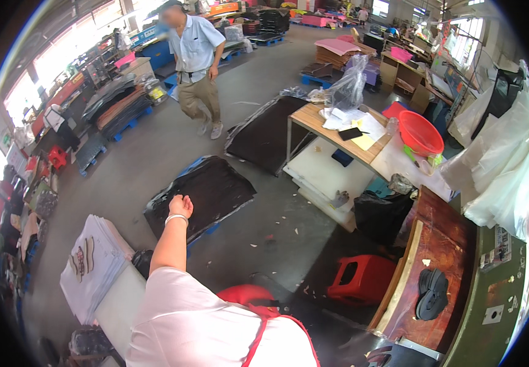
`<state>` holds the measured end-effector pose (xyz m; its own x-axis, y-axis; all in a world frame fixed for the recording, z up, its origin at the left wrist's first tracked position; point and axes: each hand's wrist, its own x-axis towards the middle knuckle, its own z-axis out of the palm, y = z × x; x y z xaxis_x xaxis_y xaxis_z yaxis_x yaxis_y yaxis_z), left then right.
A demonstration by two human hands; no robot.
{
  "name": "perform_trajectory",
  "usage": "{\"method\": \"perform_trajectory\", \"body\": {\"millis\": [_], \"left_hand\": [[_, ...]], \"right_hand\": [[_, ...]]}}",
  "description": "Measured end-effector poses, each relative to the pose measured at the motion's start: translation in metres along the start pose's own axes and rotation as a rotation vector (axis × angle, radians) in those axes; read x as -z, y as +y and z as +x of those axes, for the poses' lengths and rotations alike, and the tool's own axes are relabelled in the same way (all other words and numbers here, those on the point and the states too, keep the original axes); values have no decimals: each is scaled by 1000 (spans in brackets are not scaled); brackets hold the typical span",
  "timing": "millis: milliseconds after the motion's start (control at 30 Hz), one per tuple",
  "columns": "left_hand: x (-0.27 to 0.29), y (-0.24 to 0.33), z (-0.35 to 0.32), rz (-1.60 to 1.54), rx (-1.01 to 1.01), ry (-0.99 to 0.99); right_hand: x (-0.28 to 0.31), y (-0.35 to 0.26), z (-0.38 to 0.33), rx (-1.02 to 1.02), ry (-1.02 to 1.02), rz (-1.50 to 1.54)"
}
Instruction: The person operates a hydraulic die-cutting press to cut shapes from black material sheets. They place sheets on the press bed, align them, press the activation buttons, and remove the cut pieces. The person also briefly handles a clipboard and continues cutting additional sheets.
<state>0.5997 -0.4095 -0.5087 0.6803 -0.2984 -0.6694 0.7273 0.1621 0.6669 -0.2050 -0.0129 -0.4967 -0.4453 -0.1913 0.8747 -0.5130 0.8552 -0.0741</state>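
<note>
While the person stood in a pretty cluttered workshop, their bare left hand was stretched out between eight and nine o'clock, fingers loosely curled in, so pretty narrow; I couldn't tell if anything was tucked inside. A thin white band circled that wrist. The right hand was out of view, so I couldn't tell its state. Nearest the left hand was a low stack of black sheets on a blue pallet, around nine o'clock close to the centre; the hand overlapped it from this angle, but touching or not, no clue. A second, similar black stack lay just beyond, at twelve. Over at eight sat a pile of white sheets with some greyish curved pieces on top. A wooden-topped table with papers stood between one and two, a round red plastic basin past it, and a red plastic stool between four and five. At eleven, a co-worker in a light blue shirt was on the open floor.
</note>
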Motion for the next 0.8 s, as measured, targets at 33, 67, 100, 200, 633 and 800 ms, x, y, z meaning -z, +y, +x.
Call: {"method": "perform_trajectory", "body": {"millis": [33,67,100,200,633,800], "left_hand": [[9,15,5,7,4,-18],[17,32,9,17,-2,-26],[23,46,13,32,-17,-10],[46,81,19,79,-107,-40],[96,123,172,-163,30,103],[84,172,271,-296,87,137]], "right_hand": [[-1,0,-2,0,-15,25],[-2,1,-2,-1,-32,54],[-3,-1,-3,-4,-50,83],[-2,-10,-2,3,-108,171],[73,-206,0,133,-98,342],[110,-333,-32,107,-89,480]]}}
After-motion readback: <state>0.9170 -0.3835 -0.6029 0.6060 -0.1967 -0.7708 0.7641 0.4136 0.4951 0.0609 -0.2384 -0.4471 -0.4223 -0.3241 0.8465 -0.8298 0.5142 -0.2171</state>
